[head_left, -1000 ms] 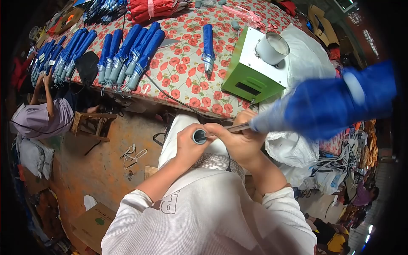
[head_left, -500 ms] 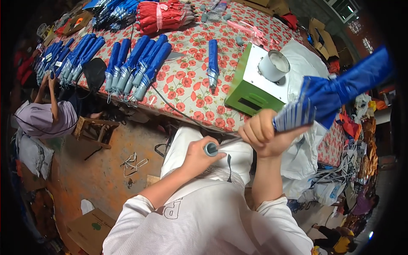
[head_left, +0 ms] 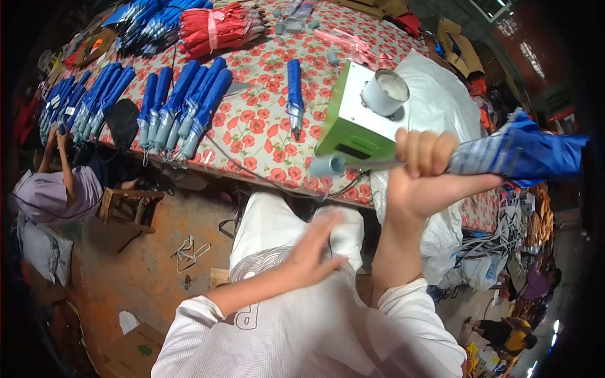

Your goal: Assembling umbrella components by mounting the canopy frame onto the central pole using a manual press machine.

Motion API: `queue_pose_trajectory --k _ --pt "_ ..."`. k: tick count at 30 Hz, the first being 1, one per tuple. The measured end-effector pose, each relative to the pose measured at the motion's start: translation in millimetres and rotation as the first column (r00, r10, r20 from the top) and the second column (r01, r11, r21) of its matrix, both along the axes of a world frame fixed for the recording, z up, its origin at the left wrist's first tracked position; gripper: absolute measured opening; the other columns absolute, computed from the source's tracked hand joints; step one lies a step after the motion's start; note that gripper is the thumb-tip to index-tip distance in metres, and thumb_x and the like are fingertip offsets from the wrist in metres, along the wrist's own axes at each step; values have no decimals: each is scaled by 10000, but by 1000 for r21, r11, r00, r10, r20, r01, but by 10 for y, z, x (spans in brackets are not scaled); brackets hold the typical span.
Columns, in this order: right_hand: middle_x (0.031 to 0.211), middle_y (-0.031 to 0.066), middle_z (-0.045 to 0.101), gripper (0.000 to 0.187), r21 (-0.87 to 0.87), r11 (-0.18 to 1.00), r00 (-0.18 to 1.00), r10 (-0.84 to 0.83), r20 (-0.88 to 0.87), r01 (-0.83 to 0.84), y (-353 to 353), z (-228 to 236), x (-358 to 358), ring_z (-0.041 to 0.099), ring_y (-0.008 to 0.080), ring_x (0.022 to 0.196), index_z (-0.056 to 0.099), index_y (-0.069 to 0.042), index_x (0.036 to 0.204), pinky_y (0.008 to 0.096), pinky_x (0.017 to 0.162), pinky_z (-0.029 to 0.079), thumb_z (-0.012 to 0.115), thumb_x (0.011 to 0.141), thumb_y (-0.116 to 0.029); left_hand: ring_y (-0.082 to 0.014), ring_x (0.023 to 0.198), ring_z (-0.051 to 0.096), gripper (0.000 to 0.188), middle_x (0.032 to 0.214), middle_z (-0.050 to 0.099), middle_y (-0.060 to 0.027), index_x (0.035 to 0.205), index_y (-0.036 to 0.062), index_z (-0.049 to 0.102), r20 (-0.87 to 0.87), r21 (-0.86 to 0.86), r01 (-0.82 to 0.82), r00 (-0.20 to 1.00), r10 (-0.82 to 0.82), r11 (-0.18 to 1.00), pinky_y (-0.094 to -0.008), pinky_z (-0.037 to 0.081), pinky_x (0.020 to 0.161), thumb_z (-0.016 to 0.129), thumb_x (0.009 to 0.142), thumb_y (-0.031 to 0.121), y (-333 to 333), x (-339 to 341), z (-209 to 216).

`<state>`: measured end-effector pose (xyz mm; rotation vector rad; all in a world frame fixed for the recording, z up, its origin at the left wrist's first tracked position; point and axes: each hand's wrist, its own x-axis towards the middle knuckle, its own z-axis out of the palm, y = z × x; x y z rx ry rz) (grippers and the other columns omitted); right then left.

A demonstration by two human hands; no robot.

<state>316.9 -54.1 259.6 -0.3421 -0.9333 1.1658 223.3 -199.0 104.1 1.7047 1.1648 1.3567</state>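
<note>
My right hand [head_left: 421, 167] is closed around the lower part of a folded blue umbrella [head_left: 529, 151], holding it sideways. Its blue and silver cloth bunches out to the right of my fist. To the left of the fist, a bare metal shaft runs to a grey handle cup [head_left: 328, 166]. Slightly blurred, my left hand [head_left: 312, 249] is over my lap, empty, thumb and fingers apart, a little below the handle and not touching it. A green and white box [head_left: 359, 120] with a grey round cup [head_left: 386, 92] on top stands just beyond my right hand.
On the flowered tablecloth [head_left: 265, 142] lie several closed blue umbrellas [head_left: 189, 101], a single blue one [head_left: 294, 94] and a tied red bundle [head_left: 217, 31]. White plastic sheeting [head_left: 435, 94] is at the right. A person [head_left: 60, 189] works at the left by a wooden stool [head_left: 129, 205].
My left hand has let go of the grey handle and moved down, opening. My right hand has risen with the umbrella, which now lies more level. The view has shifted slightly.
</note>
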Motion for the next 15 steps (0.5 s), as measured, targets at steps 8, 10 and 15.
queue_pose_trajectory --k 8,10,15 --pt "460 -71 187 781 270 961 967 -119 227 55 986 1065 449 147 85 398 284 -212 537 262 483 190 70 798 -916 -265 1041 626 523 1191 649 -133 1290 20 577 82 -172 150 987 -138 974 -353 490 920 750 805 113 72 -87 -71" --pt "470 -67 189 794 274 958 939 -171 298 87 1233 1188 402 144 87 402 288 -194 538 270 477 213 80 802 -913 -253 990 645 474 1124 682 -119 1260 21 604 99 -246 127 989 -105 961 -342 503 889 744 815 103 79 -113 -53" --pt "464 -57 209 784 138 985 910 -145 388 98 1894 916 395 159 85 404 299 -185 535 258 465 231 199 805 -914 -226 907 657 433 1033 704 -103 1231 16 622 110 -279 93 992 -64 956 -322 515 843 739 821 91 99 -111 -89"
